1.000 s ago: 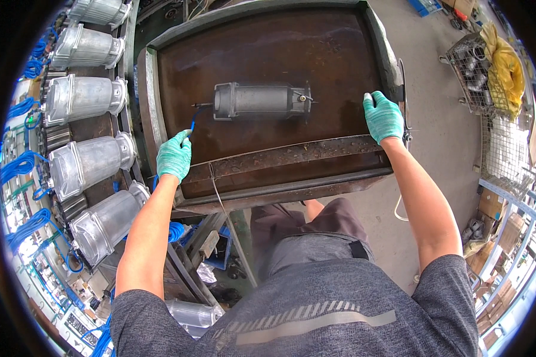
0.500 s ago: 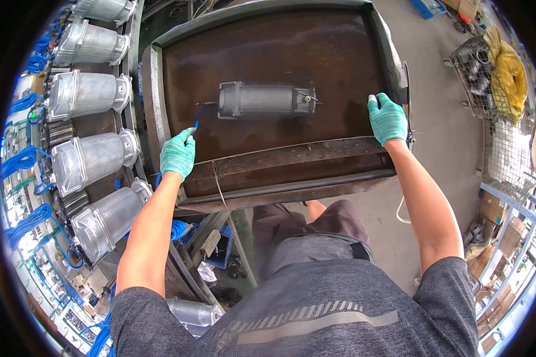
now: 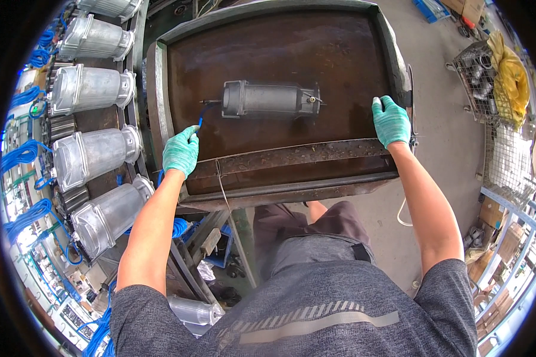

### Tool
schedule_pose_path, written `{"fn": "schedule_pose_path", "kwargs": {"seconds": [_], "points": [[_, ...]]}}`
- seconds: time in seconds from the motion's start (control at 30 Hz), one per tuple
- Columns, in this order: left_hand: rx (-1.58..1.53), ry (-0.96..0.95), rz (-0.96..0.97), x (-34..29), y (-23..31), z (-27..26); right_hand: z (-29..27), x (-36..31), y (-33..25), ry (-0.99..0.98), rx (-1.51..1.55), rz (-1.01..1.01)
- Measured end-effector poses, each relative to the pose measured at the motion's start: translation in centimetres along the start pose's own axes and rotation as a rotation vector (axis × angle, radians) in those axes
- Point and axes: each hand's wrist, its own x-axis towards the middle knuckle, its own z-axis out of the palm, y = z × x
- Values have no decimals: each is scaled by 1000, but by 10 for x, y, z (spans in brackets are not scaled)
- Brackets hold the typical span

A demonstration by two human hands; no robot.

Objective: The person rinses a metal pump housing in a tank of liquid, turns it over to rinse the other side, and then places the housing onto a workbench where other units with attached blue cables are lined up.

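A grey metal motor housing (image 3: 268, 99) lies on its side in a rusty metal tank (image 3: 160, 89) that appears to hold brown water. A blue cable (image 3: 203, 111) leads from its left end to my left hand (image 3: 180, 152). That hand, in a green glove, is closed around the cable near the tank's left front corner. My right hand (image 3: 392, 123), gloved the same way, is beside the tank's right wall with thumb and forefinger apart. It holds nothing that I can see, and its other fingers are partly hidden.
Similar silver housings (image 3: 92, 89) with coiled blue cables (image 3: 25, 156) line a rack on the left. A rusty crossbar (image 3: 298, 156) spans the tank's near side. To the right, a wire cart (image 3: 479, 80) carries metal parts and a yellow cloth (image 3: 511, 77).
The tank and housing appear slightly farther right in view, and the housing's outline is sharper. Both hands keep nearly the same pose, the left still on the cable.
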Motion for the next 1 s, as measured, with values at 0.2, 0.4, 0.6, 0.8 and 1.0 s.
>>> {"fn": "schedule_pose_path", "kwargs": {"seconds": [0.2, 0.4, 0.6, 0.8, 1.0], "points": [[-12, 40, 47, 2, -9, 6, -2, -1, -2, -7, -1, 9], [1, 2, 10, 0, 1, -1, -2, -1, -2, -10, -5, 13], [2, 26, 38, 0, -4, 2, -3, -1, -3, -9, -4, 9], [8, 10, 19, 1, -3, 2, -1, -1, -2, 9, -3, 2], [-11, 20, 24, 1, -5, 3, -1, -1, -1, 8, -3, -3]]}}
